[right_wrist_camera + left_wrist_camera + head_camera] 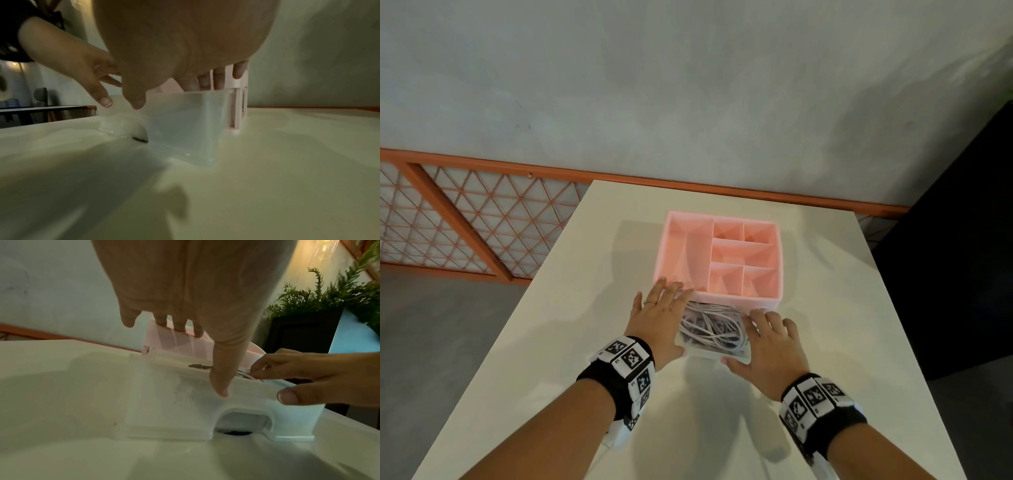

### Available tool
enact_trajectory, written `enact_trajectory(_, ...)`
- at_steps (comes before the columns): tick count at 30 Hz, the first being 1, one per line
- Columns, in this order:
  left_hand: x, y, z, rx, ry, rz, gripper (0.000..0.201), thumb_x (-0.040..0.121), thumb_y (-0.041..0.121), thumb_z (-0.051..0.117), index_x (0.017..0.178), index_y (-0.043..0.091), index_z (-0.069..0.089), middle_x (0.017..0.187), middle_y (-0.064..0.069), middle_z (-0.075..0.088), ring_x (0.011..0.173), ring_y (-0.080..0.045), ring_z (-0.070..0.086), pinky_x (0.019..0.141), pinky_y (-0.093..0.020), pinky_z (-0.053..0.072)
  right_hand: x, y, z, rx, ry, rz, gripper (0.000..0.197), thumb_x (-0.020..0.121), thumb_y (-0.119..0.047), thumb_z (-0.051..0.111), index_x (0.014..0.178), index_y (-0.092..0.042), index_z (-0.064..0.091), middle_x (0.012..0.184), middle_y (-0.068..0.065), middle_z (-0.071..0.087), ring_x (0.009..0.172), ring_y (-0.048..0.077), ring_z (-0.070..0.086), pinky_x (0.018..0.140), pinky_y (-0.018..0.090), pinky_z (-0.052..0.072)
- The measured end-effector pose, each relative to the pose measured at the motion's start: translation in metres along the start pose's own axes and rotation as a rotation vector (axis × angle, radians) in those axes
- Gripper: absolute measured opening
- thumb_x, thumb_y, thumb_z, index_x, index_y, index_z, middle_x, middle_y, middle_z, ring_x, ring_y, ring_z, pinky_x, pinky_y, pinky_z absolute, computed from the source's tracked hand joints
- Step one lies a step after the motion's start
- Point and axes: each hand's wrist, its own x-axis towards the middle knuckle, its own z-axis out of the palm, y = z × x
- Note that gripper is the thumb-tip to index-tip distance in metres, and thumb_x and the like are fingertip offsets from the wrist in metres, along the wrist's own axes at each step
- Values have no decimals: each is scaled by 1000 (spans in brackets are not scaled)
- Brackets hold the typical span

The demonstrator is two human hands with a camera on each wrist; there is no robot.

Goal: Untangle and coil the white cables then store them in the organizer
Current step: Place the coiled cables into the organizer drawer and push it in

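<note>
A pink organizer [739, 298] with several empty compartments stands on the white table. Its clear drawer [705, 355] is pulled out toward me and holds a loose heap of white cables [709, 325]. My left hand [659, 315] lies along the drawer's left side, straight fingers touching the organizer's front rim, thumb [222, 382] pressing the drawer's front wall [174, 402]. My right hand [770, 342] lies over the drawer's right side, fingers spread, thumb against the front corner. In the right wrist view the drawer [185, 121] juts out from the pink frame [236, 105].
The white table [551, 342] has bare surface all round the organizer. Behind its far edge run an orange mesh railing [465, 222] and a grey wall. A dark cabinet [962, 240] stands to the right, with a green plant [329, 293] on it.
</note>
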Motion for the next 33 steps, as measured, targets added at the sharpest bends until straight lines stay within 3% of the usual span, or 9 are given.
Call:
enact_trajectory(4, 0, 2, 0, -52, 36, -3, 96, 78, 39, 68, 148, 36, 2, 161, 7, 4, 148, -19, -12, 118, -50, 3, 12, 8, -10, -22, 47, -102, 75, 68, -74, 42, 114, -18, 63, 102, -6, 69, 98, 20, 60, 83, 39, 51)
enact_trajectory(7, 0, 3, 1, -74, 66, -2, 90, 80, 38, 66, 147, 37, 6, 160, 8, 8, 148, -18, -9, 118, -51, 7, 14, 20, -13, -70, 79, -218, 65, 67, -66, 51, 112, -21, 63, 111, -4, 66, 107, 22, 56, 90, 40, 49)
enact_trajectory(10, 0, 4, 3, -107, 98, -9, 84, 82, 35, 65, 147, 36, 12, 158, 7, 13, 148, -18, -6, 118, -51, 10, 21, 29, -19, -68, 137, -142, 75, 57, -62, 69, 116, -19, 53, 121, 5, 55, 113, 29, 53, 94, 45, 47)
enact_trajectory(13, 0, 6, 5, -131, 142, -22, 80, 83, 25, 64, 144, 39, 15, 156, 8, 19, 148, -19, -1, 118, -52, 12, 27, 35, -20, -72, 130, -101, 86, 54, -60, 74, 123, -18, 48, 119, 2, 60, 114, 26, 56, 94, 45, 47)
enact_trajectory(20, 15, 3, 6, -33, 285, -74, 56, 86, 9, 50, 135, 36, 40, 135, 12, 48, 130, -19, 36, 115, -51, 12, 44, 30, -8, -49, 178, -36, 49, 62, -46, 76, 99, -20, 58, 97, -3, 63, 93, 22, 58, 83, 38, 51)
enact_trajectory(25, 29, -5, 6, -67, 351, 28, 53, 77, 5, 61, 124, 27, 55, 126, 0, 55, 119, -27, 47, 104, -41, 29, 45, 21, -5, 85, 256, 38, 65, 58, -40, 82, 111, -21, 50, 109, 5, 58, 100, 28, 56, 86, 42, 50)
enact_trajectory(28, 22, -11, 6, -60, 404, -32, 79, 61, 22, 81, 132, 27, 46, 140, -9, 39, 130, -32, 32, 105, -46, 34, 33, 22, -2, 360, 336, 192, 74, 59, -35, 82, 120, -21, 42, 126, 9, 43, 114, 29, 43, 96, 43, 42)
enact_trajectory(30, 14, -18, 5, -131, 362, -163, 93, 66, 26, 80, 144, 29, 29, 150, -12, 23, 136, -35, 25, 109, -46, 31, 27, 27, 3, 607, 309, 297, 78, 63, -25, 82, 127, -21, 39, 130, 7, 33, 115, 27, 41, 98, 35, 41)
enact_trajectory(33, 11, -28, 13, -460, 282, -226, 99, 76, 13, 73, 149, 33, 8, 147, -7, 33, 124, -29, 50, 103, -43, 43, 27, 31, 10, 899, 255, 336, 81, 70, -14, 78, 134, -25, 31, 133, 1, 34, 108, 22, 53, 89, 28, 46)
